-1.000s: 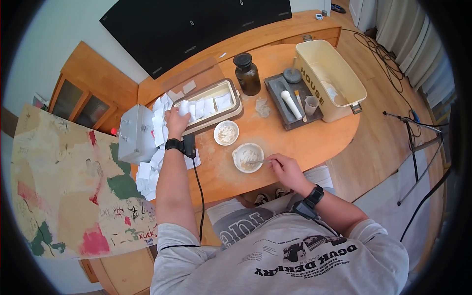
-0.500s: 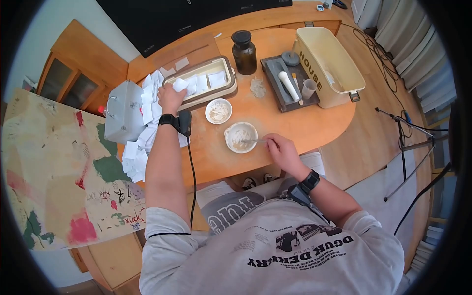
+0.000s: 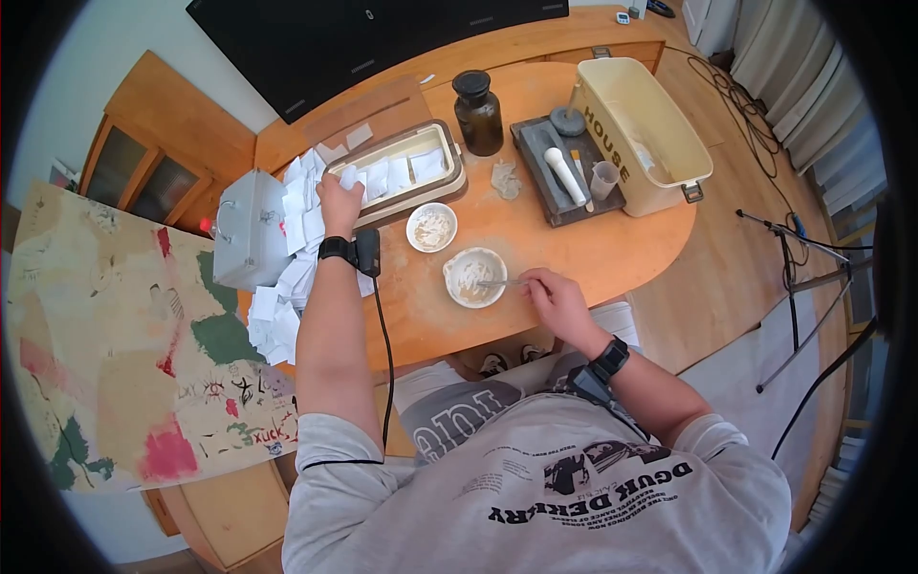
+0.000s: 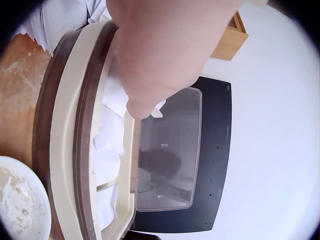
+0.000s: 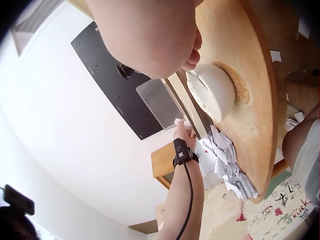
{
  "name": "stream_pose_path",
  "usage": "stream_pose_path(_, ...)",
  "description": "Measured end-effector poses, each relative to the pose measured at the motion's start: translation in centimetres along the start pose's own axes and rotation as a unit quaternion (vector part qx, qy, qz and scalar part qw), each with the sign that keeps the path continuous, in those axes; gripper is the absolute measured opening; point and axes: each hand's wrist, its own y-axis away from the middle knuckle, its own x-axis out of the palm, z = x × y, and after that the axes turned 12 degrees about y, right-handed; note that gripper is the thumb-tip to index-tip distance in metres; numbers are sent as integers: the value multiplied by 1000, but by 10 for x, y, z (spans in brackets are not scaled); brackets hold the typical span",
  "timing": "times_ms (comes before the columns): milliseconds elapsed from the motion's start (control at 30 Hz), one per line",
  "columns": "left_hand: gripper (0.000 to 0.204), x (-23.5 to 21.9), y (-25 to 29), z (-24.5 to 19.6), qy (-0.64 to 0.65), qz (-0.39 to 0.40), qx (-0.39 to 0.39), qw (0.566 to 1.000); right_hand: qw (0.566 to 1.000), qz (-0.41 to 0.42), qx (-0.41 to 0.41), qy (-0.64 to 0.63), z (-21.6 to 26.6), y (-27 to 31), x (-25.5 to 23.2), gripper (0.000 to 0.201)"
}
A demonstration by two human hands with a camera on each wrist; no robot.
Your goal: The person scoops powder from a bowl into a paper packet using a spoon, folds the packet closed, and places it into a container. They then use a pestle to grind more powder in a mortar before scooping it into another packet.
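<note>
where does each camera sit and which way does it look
Head: worn on the head, facing forward and down at the wooden table; left hand, right hand and T-shirt show.
Left wrist: worn there, looking past that hand and the paper-filled box to the black panel; only this hand shows.
Right wrist: worn there, looking past that hand and the spouted bowl to the left arm; a leg shows.
Head and right wrist both show the bowl and left hand.
</note>
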Motion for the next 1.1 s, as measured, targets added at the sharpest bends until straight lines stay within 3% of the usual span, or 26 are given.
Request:
stream_pose_path(67, 54, -3, 2, -7, 4, -8, -29, 1000, 1000, -2, -3, 3, 1, -1, -1, 17)
stream_pose_path(133, 63, -10, 10, -26, -118, -6, -51, 992, 1000, -7, -8, 3, 0, -2, 0, 17)
stream_pose_path(367, 70, -18, 23, -16, -79, -34, -19, 996, 1000, -12, -17, -7, 0, -2, 1, 18)
stream_pose_path(467, 70, -27, 42, -14, -36, -53, -22, 998, 1000, 5, -24, 7, -3, -3, 3, 20)
stream_pose_path(533, 69, -32, 56, -8, 15, -84, 20, 996, 1000, 7, -27, 11, -5, -5, 4, 20)
stream_pose_path(700, 55, -41, 119, -22, 147, -170, 2, 974, 998, -7, 3, 65, 19, -4, -13, 22)
stream_pose_path(800, 48, -40, 157, -60, 265, -144, 14, 953, 987, -68, -73, 129, 25, -9, -15, 24)
stream_pose_path(900, 41, -48, 184, -132, 225, -79, 176, 955, 992, -17, -19, -121, 55, -28, 4, 33)
stream_pose_path(933, 41, -47, 191, -153, 214, -56, 215, 951, 971, 20, 16, -237, 69, -37, 12, 38)
stream_pose_path(967, 41, -40, 194, -164, 217, -58, 215, 951, 919, 58, 58, -385, 86, -45, 21, 44)
stream_pose_path(1000, 42, -33, 198, -174, 214, -17, 279, 936, 842, 92, 102, -522, 103, -52, 25, 50)
stream_pose_path(1033, 43, -28, 202, -180, 211, 28, 340, 916, 842, 88, 108, -521, 117, -60, 20, 50)
stream_pose_path(1067, 43, -14, 202, -167, 216, 34, 335, 916, 832, 89, 126, -532, 132, -67, 13, 53)
stream_pose_path(1100, 40, 5, 195, -140, 236, 47, 222, 945, 822, 97, 140, -543, 143, -71, 9, 56)
